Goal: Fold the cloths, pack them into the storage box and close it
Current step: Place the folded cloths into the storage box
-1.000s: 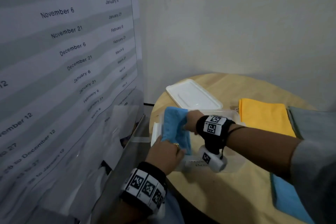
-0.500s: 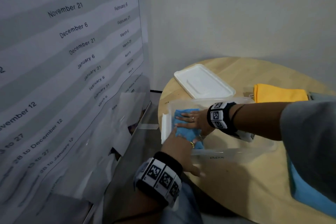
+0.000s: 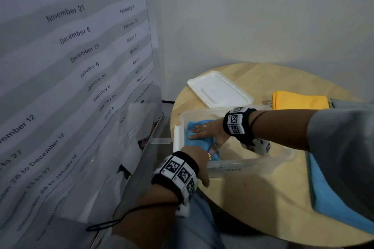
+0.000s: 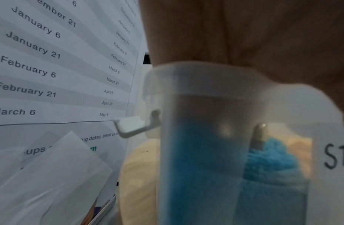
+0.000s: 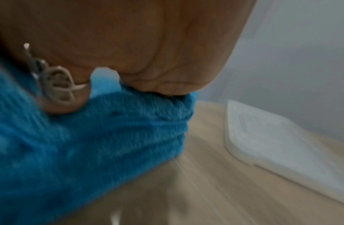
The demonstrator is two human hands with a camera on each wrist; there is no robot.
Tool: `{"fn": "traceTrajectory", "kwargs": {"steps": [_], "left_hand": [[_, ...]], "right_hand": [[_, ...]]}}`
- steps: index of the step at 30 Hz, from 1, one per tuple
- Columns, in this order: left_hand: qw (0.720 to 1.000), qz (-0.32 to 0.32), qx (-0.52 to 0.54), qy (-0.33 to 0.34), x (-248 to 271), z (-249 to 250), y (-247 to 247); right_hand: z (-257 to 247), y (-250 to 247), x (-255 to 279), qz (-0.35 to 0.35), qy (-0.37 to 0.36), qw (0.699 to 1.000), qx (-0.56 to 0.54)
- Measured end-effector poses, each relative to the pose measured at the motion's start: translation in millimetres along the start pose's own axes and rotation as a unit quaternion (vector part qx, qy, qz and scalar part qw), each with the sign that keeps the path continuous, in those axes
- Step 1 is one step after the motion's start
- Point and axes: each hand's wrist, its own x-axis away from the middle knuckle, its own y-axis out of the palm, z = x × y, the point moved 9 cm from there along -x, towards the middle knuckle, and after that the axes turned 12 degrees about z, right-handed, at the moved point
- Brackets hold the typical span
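The right hand (image 3: 208,130) lies flat with straight fingers on a folded blue cloth (image 3: 197,141), pressing its fuzzy pile down inside the storage box (image 3: 253,162); the right wrist view shows the palm and a metal ring sunk into the plush fabric. The left hand (image 3: 199,162) reaches over the box's near left corner, thumb outside the wall and fingers dipping in beside the blue cloth, but how tightly they curl cannot be told, as the wall hides them; the left wrist view shows blue terry and one fingertip blurred through the translucent plastic. The box is a clear, rounded rectangular tub with a white latch (image 3: 178,137) on its left end, standing at the left edge of the round, pale wooden counter (image 3: 263,198). Just behind it, toward the far left edge, lies the white lid (image 3: 219,90), flat and rounded at the corners with a raised rim. A folded yellow cloth (image 3: 299,102) rests at the far right side, and another blue cloth (image 3: 332,198) lies flat at the right edge, partly under the grey sleeve. A printed poster of dates (image 3: 70,66) hangs at the left.
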Motion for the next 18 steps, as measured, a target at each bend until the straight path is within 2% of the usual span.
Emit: {"fn": "traceTrajectory", "kwargs": {"steps": [2,3,6,8,10,13,16,18], "left_hand": [[0.999,0.021,0.041,-0.016,4.2,-1.8,-5.0],[0.997,0.041,0.066,-0.025,6.5,-3.5,-8.1],[0.989,0.111,0.092,-0.032,16.2,1.8,-21.3],[0.982,0.160,0.098,-0.022,24.3,17.3,-36.6],[0.976,0.202,0.083,0.011,24.4,55.2,-52.2],[0.962,0.247,0.050,0.103,9.9,132.4,-64.7],[0.948,0.254,0.040,0.186,-13.6,211.1,-61.5],[0.945,0.239,0.070,0.212,-30.3,256.6,-53.6]], "right_hand": [[8.0,-21.8,21.3,0.043,0.065,0.994,-0.079],[15.2,-35.7,38.0,0.088,0.095,0.985,-0.113],[40.1,-64.8,113.7,0.242,0.159,0.938,-0.191],[56.7,-62.2,168.1,0.320,0.194,0.904,-0.207],[74.4,-36.9,226.5,0.370,0.246,0.868,-0.220],[100.5,31.5,290.8,0.336,0.344,0.843,-0.240],[117.9,102.6,334.4,0.253,0.418,0.847,-0.207],[118.4,143.8,353.6,0.191,0.445,0.853,-0.194]]}}
